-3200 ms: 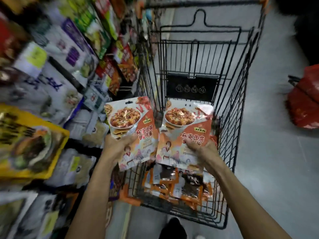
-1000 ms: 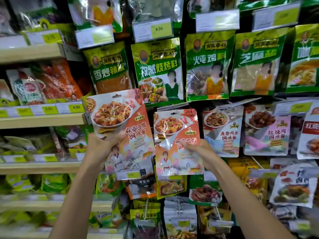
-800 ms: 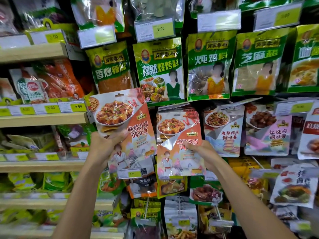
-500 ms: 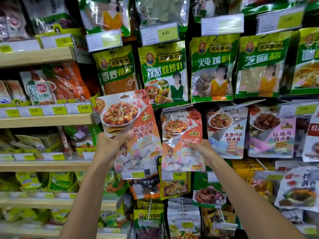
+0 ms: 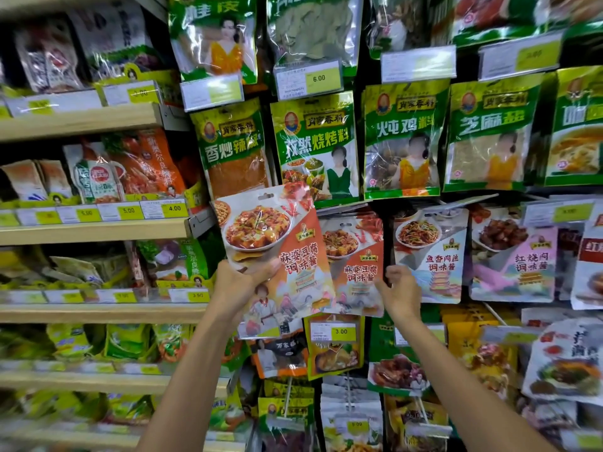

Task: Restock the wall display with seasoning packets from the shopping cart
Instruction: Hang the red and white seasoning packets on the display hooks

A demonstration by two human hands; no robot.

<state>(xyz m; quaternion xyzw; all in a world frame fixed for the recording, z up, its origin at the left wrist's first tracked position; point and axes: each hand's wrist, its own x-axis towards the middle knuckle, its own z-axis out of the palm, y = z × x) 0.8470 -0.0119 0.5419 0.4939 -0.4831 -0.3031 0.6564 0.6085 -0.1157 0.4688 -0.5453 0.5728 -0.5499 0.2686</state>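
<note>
Store aisle, head view. Wall display (image 5: 363, 70) of hanging pouches fills centre and right; wooden shelves (image 5: 91, 230) run along the left. A row of green packets (image 5: 313, 148) hangs just above the working row.

Left hand (image 5: 243, 285): fingers wrapped round the lower left of the tilted packet (image 5: 270, 252) (tofu-dish print). It is held out in front of the wall with its top leaning left. Not hung; the hang hole near its top edge is free.

Right hand (image 5: 396, 288): fingers curled on the right edge of the second packet (image 5: 354, 265), same print. This one lies against the wall in its row, just beside the noodle-print packet (image 5: 427, 252) and above a yellow price tag (image 5: 341, 332). Cannot tell whether its hole is on a peg; no peg shows, and the tilted packet overlaps its left side.

Risks (judgement):
- If the hole has not caught, letting go drops the second packet to the floor.
- Both grips sit low on soft pouches, so the tops can flop and miss the peg.
- The tilted packet blocks the sightline to the hanging point, so threading would be partly blind.
- Pushing in could nudge the green packets or the noodle-print packet off their hooks.
- The tilted packet could end up on the wrong peg.
</note>
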